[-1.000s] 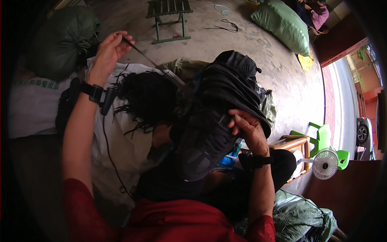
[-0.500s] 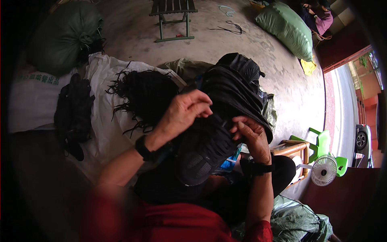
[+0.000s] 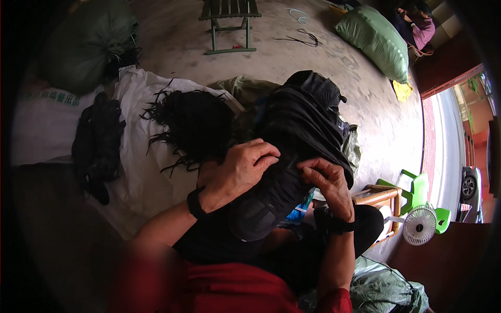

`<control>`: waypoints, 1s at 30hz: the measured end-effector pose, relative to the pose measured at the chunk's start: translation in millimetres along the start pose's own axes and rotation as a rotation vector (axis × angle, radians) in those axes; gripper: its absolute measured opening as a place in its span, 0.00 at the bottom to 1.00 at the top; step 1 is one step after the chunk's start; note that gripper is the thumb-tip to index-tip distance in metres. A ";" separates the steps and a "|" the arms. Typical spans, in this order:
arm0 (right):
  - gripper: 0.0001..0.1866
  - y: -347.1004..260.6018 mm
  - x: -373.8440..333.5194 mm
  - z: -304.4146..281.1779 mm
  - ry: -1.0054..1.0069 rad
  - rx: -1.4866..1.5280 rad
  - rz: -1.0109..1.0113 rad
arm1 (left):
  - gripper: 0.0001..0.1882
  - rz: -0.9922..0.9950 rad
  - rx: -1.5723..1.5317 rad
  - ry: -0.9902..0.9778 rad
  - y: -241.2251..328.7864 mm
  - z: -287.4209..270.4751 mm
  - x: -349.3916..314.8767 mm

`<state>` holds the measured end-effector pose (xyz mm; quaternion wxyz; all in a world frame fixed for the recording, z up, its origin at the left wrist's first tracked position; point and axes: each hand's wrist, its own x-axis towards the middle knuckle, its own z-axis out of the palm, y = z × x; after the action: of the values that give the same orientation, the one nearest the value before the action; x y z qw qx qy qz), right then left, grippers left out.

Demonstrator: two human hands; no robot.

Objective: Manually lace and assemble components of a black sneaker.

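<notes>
Across my lap lies a black padded fabric piece (image 3: 255,216) with a greyish mesh patch at its near end. My left hand (image 3: 242,169) hovers over its left side, thumb and forefinger pinched together. Facing it, my right hand (image 3: 329,185) is curled at the right side with its fingertips pinched too. Whatever either pinch holds is too dark and small to make out. Beyond my hands a heap of similar black fabric pieces (image 3: 313,120) leans away from me. A tangle of black straps (image 3: 193,122) rests to the left on a white woven sheet (image 3: 138,151).
More black pieces (image 3: 99,141) lie at the far left, below a dark green sack (image 3: 88,47). Ahead stand a folding stool (image 3: 229,26) and a pale green sack (image 3: 373,41). A small fan (image 3: 419,225) and a green chair (image 3: 417,190) are on the right. Another person (image 3: 420,28) sits far right.
My left hand has come down and nearer to me, its fingers still pinched. My right hand has shifted slightly lower. The view has moved a little.
</notes>
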<state>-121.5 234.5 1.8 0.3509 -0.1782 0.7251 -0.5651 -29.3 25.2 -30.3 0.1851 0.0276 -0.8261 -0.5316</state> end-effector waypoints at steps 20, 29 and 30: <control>0.17 -2.5 6.9 1.3 0.096 0.064 0.128 | 0.07 0.349 0.465 -0.180 18.1 -0.5 11.0; 0.15 4.4 4.9 1.9 0.064 0.066 0.056 | 0.03 0.488 0.663 -0.215 30.3 -1.6 10.8; 0.15 5.0 4.5 1.8 0.064 0.066 0.057 | 0.03 0.566 0.760 -0.214 31.3 -0.6 11.7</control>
<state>-122.6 231.7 -4.5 0.3490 -0.1276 0.7217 -0.5840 -35.2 35.4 1.0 0.2134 -0.1875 -0.9512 -0.1206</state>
